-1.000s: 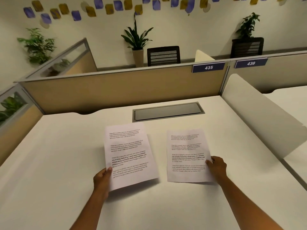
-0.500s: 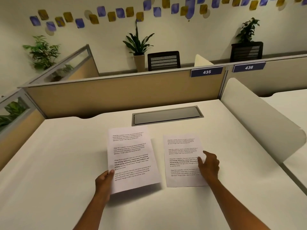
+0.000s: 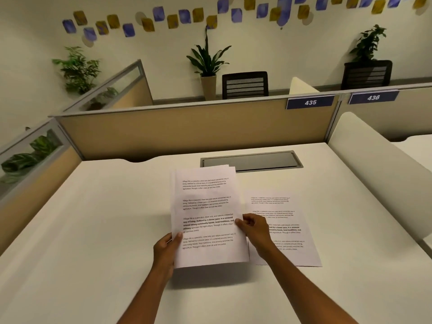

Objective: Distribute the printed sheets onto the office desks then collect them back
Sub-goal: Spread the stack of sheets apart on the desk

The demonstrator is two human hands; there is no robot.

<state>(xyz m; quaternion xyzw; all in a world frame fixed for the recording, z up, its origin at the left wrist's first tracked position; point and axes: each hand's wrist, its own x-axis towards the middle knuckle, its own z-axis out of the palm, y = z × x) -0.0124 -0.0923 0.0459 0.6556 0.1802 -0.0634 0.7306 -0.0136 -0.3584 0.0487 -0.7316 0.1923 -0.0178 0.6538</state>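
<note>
left hand (image 3: 166,250) closed on the lower left edge of a stack of sheets (image 3: 205,216), thumb on top, lifted off the tabletop (image 3: 93,230). right hand (image 3: 254,228) pinching the stack's right edge, grip narrow. just right of that hand, partly under it, one single sheet (image 3: 287,230) flat on the tabletop.

Two hands: left (image 3: 167,251), right (image 3: 254,229). One stack of sheets (image 3: 205,213) held up, exact sheet count unclear; one single sheet (image 3: 286,232) flat on the desk (image 3: 93,230). Three potted plants along the far wall. Two dark chairs. Two number plates: 435 (image 3: 310,102), 436 (image 3: 373,97).
</note>
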